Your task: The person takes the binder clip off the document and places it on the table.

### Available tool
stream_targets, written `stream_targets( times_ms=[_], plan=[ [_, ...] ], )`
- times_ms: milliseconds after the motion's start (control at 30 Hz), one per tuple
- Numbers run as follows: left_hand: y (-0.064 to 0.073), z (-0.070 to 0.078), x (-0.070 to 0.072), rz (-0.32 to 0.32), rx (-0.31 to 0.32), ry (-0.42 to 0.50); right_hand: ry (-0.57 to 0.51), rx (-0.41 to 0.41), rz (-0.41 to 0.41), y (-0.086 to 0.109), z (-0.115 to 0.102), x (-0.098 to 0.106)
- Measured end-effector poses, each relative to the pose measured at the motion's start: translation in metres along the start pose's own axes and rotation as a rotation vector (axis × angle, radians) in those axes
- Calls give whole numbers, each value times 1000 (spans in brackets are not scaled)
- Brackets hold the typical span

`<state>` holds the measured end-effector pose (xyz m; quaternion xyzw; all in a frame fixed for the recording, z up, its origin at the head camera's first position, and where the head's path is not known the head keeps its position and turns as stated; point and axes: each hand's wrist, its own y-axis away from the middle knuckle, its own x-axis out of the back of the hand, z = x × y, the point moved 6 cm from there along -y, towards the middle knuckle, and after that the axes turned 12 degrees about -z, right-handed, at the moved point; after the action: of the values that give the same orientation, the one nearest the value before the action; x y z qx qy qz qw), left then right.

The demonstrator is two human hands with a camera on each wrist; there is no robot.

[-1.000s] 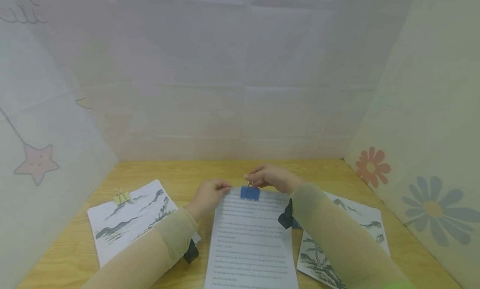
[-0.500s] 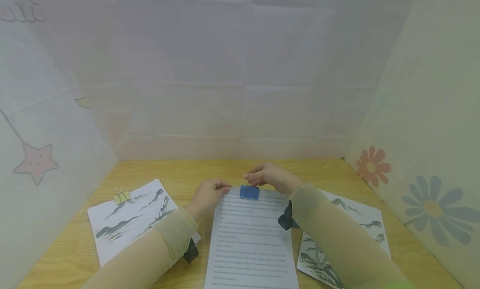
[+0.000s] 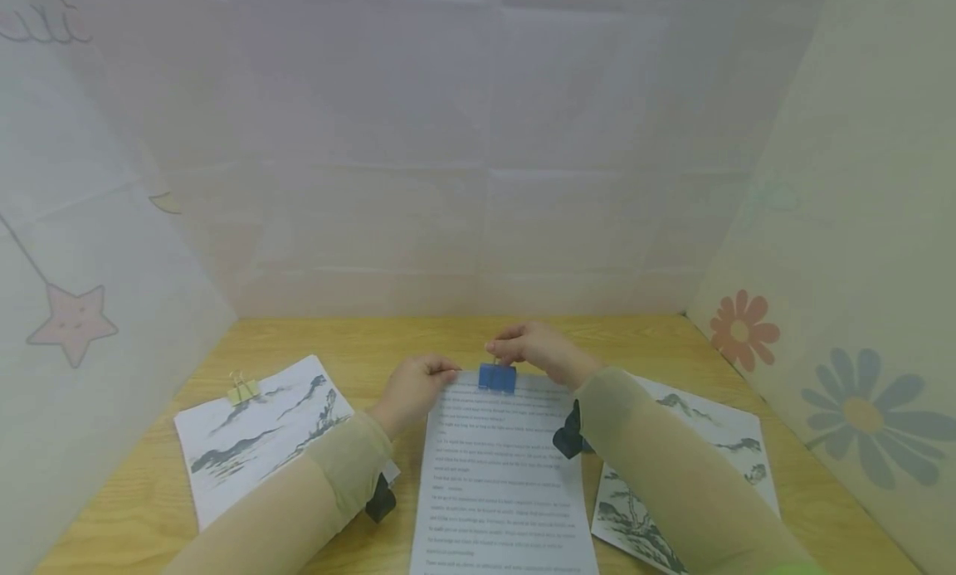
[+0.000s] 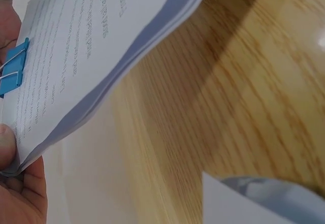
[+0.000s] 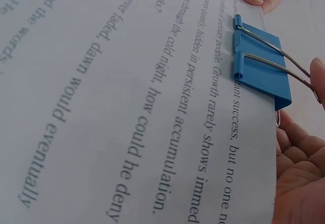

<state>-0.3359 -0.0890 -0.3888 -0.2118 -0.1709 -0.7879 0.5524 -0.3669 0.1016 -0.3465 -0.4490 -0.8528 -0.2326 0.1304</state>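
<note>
A thick stack of printed paper (image 3: 500,484) stands tilted up in the middle of the table, its lower end out of the head view. My left hand (image 3: 415,391) pinches its top left corner, thumb (image 4: 6,145) on the front and fingers behind. On the top edge sits a blue binder clip (image 3: 497,377), its jaws around the sheets. My right hand (image 3: 543,353) holds the clip by its wire handles. In the right wrist view, the thumb touches the end of the front handle (image 5: 277,64), which points away from the page. Fingers show behind the paper.
At left lies an ink-landscape stack (image 3: 261,434) with a yellow binder clip (image 3: 243,392). Another landscape stack (image 3: 717,442) lies at right, partly under my right sleeve. Fabric walls enclose the wooden table (image 3: 358,343) at back and sides.
The blue binder clip has shifted very slightly upward in the head view, still in my right hand. My left hand keeps its hold on the corner of the paper.
</note>
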Motion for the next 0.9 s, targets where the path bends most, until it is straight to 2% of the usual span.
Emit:
stream_targets(
  times_ms=[400,700,900],
  plan=[
    [-2,-3,-1,1,10,-4,-21,9,60,3,-2,12],
    [-5,-6,-1,10,43,-38,-91,94,79,5,-4,26],
    [-7,-9,5,31,72,-73,-96,96,76,16,-3,36]
  ],
)
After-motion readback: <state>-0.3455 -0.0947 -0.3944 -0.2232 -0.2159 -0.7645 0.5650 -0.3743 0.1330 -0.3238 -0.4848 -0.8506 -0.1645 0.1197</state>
